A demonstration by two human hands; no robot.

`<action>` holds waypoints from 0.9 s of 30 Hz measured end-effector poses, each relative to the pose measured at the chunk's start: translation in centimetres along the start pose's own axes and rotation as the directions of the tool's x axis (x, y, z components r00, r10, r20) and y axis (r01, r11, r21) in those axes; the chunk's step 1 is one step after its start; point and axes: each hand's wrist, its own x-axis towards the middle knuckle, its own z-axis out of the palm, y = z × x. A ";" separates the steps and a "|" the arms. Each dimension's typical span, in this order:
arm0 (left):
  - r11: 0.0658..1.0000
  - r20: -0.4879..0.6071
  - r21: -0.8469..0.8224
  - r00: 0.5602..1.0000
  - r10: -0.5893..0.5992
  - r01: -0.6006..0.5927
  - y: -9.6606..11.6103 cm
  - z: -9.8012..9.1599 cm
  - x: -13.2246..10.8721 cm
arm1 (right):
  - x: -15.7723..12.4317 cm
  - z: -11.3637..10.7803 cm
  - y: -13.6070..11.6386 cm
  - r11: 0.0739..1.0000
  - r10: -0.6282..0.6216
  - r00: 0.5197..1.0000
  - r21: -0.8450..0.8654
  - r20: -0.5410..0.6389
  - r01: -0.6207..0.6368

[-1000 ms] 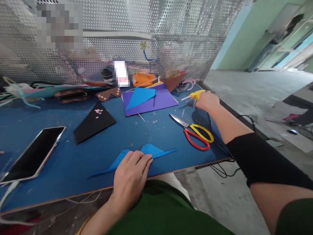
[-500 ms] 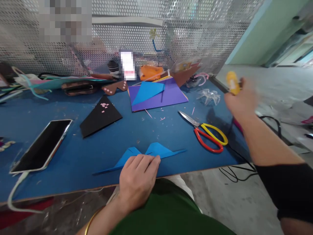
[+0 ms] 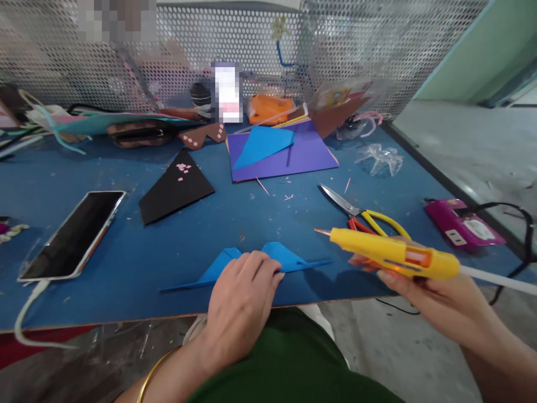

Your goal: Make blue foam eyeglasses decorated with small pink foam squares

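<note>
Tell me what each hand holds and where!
Right hand: yellow glue gun, held beneath its body. Left hand: over middle of blue cutout; grip hidden.

A flat blue table [image 3: 157, 246] with a thin brown front edge is holding lots of things. Near that edge, a bright blue, folded flat shape with two bumps [image 3: 283, 256] is lying. On the left, a phone with a black screen and a pale rim [image 3: 75, 235] is lying at a slant. Next along, a black, straight-sided flat sheet [image 3: 180, 196] is resting. Farther back, a stack of flat sheets with a big purple one [image 3: 310, 154] is sitting, and thin pink scraps [image 3: 262, 186] are lying in front. Metal scissors with red and yellow handles [image 3: 354, 210] are lying to the right. Behind them, a clear, spiky plastic piece [image 3: 381, 159] is sitting. A shiny pink-purple box [image 3: 464, 224] is resting near the right edge.
</note>
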 end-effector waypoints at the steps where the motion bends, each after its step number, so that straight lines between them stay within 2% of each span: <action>1: 1.000 0.005 -0.007 1.000 -0.004 0.004 0.0 0.0 0.0 | -0.1 0.2 0.0 1.000 -0.001 0.999 0.013 0.038 0.001; 5: 0.999 0.029 -0.042 0.999 -0.026 0.027 0.0 0.0 0.1 | 0.1 0.4 -0.3 0.999 -0.037 0.987 -0.016 0.159 0.040; 9: 0.999 0.020 -0.053 1.000 -0.010 0.011 0.0 0.1 0.1 | 0.6 0.3 -0.7 0.994 -0.076 0.983 -0.064 0.164 0.088; 13: 0.998 -0.026 -0.031 0.998 0.049 -0.050 -0.1 0.2 0.0 | 0.5 0.2 -0.4 0.988 -0.048 0.980 -0.138 0.195 0.076; 18: 0.995 -0.045 -0.005 0.994 0.098 -0.099 -0.5 0.2 -0.4 | 0.3 0.0 -0.8 0.938 -0.130 0.977 -0.299 0.168 0.176; 23: 0.989 -0.066 0.044 0.987 0.144 -0.142 -0.7 0.2 -0.4 | 0.2 0.1 -1.7 0.950 -0.058 0.982 -0.294 0.180 0.110; 27: 0.991 -0.062 0.058 0.990 0.128 -0.124 -0.6 0.3 -0.4 | -0.6 -0.3 -1.2 0.930 -0.018 0.980 -0.357 0.197 0.089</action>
